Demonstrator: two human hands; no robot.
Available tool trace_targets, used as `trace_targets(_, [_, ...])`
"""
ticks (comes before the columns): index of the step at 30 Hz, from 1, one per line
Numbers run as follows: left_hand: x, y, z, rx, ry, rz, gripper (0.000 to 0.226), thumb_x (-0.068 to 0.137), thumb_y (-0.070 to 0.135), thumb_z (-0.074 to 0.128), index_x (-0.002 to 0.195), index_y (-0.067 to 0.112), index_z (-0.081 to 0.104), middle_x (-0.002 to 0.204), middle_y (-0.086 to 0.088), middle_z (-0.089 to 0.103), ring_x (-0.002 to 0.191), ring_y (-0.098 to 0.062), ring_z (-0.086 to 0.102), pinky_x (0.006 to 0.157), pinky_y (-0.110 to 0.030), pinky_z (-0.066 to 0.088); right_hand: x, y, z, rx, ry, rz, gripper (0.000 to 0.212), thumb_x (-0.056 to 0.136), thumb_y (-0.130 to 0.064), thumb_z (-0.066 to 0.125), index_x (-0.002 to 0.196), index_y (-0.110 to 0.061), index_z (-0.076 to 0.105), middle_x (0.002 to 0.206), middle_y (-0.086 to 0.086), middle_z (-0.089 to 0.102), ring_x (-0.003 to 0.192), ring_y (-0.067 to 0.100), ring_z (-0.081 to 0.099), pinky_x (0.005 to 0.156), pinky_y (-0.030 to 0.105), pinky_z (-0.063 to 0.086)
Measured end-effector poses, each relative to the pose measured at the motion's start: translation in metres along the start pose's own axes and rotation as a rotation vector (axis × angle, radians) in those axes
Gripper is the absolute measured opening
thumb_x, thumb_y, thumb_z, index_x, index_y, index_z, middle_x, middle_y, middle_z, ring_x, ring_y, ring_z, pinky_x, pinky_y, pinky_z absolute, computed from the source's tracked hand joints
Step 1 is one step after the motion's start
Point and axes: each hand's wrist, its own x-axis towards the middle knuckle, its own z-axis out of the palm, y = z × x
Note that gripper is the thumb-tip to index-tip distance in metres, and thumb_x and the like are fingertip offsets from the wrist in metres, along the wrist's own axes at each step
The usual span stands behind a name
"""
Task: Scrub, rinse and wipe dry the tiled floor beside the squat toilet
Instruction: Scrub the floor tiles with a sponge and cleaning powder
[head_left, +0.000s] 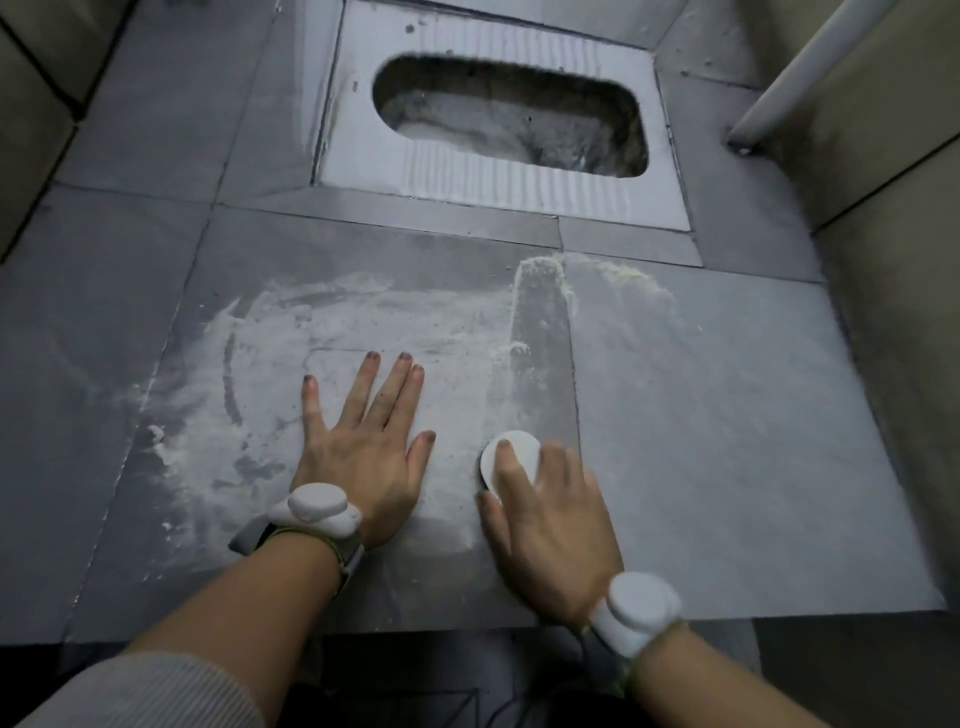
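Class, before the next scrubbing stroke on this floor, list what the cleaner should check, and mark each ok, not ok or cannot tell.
1. Right hand grips the white oval scrubbing brush: ok.
2. Left hand flat on the grey floor tile, bracing: ok.
3. White foam spread over the tile: ok.
4. Left hand clear of the brush's path: ok.
5. Brush bristles against the floor: cannot tell.
6. Foam kept off the steel squat toilet pan: ok.

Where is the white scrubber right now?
In the head view, the white scrubber sits under the right hand on the soapy tiled floor, just right of the flat left hand.
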Motion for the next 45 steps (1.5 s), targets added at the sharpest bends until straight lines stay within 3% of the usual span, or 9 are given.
trace_targets(9, [0.002, -0.001, 0.002, 0.022, 0.020, -0.005, 0.065, 0.098, 0.053, 0.010, 0.156, 0.027, -0.002, 0.163, 0.011, -0.007, 0.150, -0.014, -0.011, 0.115, -0.065, 0.000, 0.105, 0.016, 0.003, -0.077, 0.052, 0.051, 0.046, 0.096, -0.047, 0.038, 0.129, -0.016, 0.045, 0.109, 0.025, 0.049, 0.088, 0.040, 0.048, 0.073, 0.044, 0.040])
trace_targets(17, [0.002, 0.000, -0.003, 0.023, -0.001, -0.002, 0.066, 0.098, 0.053, 0.014, 0.157, 0.025, 0.005, 0.164, 0.010, -0.002, 0.151, -0.015, -0.006, 0.115, -0.065, 0.003, 0.055, 0.015, -0.018, -0.049, -0.069, -0.161, 0.041, 0.097, -0.044, 0.033, 0.128, -0.018, 0.041, 0.114, 0.018, 0.047, 0.095, 0.031, 0.041, 0.079, 0.043, 0.036])
trace_targets(22, [0.001, -0.001, -0.001, 0.020, 0.020, -0.001, 0.066, 0.098, 0.054, 0.013, 0.157, 0.026, 0.002, 0.163, 0.010, -0.006, 0.151, -0.015, -0.009, 0.115, -0.065, 0.001, 0.063, -0.001, -0.012, 0.018, 0.011, -0.047, 0.033, 0.089, -0.048, 0.045, 0.105, -0.019, 0.040, 0.112, 0.011, 0.046, 0.097, 0.030, 0.042, 0.077, 0.043, 0.038])
trace_targets(25, [0.000, -0.001, 0.001, 0.012, 0.023, 0.004, 0.066, 0.098, 0.054, 0.013, 0.157, 0.025, 0.003, 0.163, 0.010, -0.005, 0.151, -0.015, -0.009, 0.115, -0.065, 0.001, 0.075, -0.009, -0.007, 0.010, 0.073, 0.034, 0.038, 0.089, -0.051, 0.046, 0.103, -0.015, 0.042, 0.108, 0.009, 0.046, 0.093, 0.028, 0.042, 0.075, 0.042, 0.039])
trace_targets(28, [0.000, -0.001, 0.000, 0.005, 0.023, 0.001, 0.066, 0.097, 0.054, 0.012, 0.157, 0.026, 0.002, 0.163, 0.011, -0.005, 0.150, -0.015, -0.010, 0.114, -0.065, 0.000, 0.060, 0.001, -0.008, 0.005, 0.084, -0.004, 0.044, 0.088, -0.054, 0.047, 0.101, -0.012, 0.047, 0.105, 0.011, 0.048, 0.092, 0.030, 0.043, 0.076, 0.043, 0.040])
trace_targets(32, [0.001, -0.001, 0.001, 0.001, 0.034, -0.009, 0.066, 0.097, 0.054, 0.011, 0.156, 0.026, 0.002, 0.163, 0.011, -0.005, 0.150, -0.014, -0.010, 0.115, -0.065, -0.001, 0.036, 0.019, -0.009, -0.099, 0.033, -0.007, 0.048, 0.091, -0.057, 0.042, 0.116, -0.017, 0.053, 0.112, 0.012, 0.049, 0.091, 0.035, 0.046, 0.071, 0.044, 0.041])
trace_targets(37, [0.000, -0.001, 0.000, -0.005, 0.032, -0.002, 0.066, 0.098, 0.053, 0.010, 0.156, 0.026, 0.000, 0.163, 0.011, -0.005, 0.150, -0.015, -0.010, 0.114, -0.065, -0.001, 0.031, 0.020, -0.013, -0.072, -0.010, 0.032, 0.049, 0.091, -0.056, 0.037, 0.124, -0.022, 0.049, 0.113, 0.013, 0.048, 0.095, 0.034, 0.046, 0.075, 0.044, 0.043])
trace_targets(40, [0.000, -0.001, 0.000, -0.018, 0.029, 0.005, 0.065, 0.098, 0.053, 0.010, 0.156, 0.026, -0.002, 0.163, 0.011, -0.007, 0.150, -0.015, -0.012, 0.114, -0.065, -0.002, 0.024, 0.011, -0.015, -0.018, -0.051, -0.104, 0.045, 0.089, -0.052, 0.043, 0.118, -0.018, 0.051, 0.108, 0.010, 0.048, 0.095, 0.031, 0.046, 0.078, 0.045, 0.042])
trace_targets(45, [-0.001, -0.001, 0.001, -0.019, 0.039, 0.006, 0.065, 0.098, 0.053, 0.011, 0.156, 0.026, -0.001, 0.164, 0.011, -0.005, 0.150, -0.015, -0.011, 0.114, -0.066, -0.002, -0.001, 0.009, -0.005, 0.015, 0.040, -0.438, 0.054, 0.085, -0.051, 0.057, 0.116, -0.006, 0.058, 0.104, 0.013, 0.057, 0.083, 0.032, 0.050, 0.068, 0.042, 0.040])
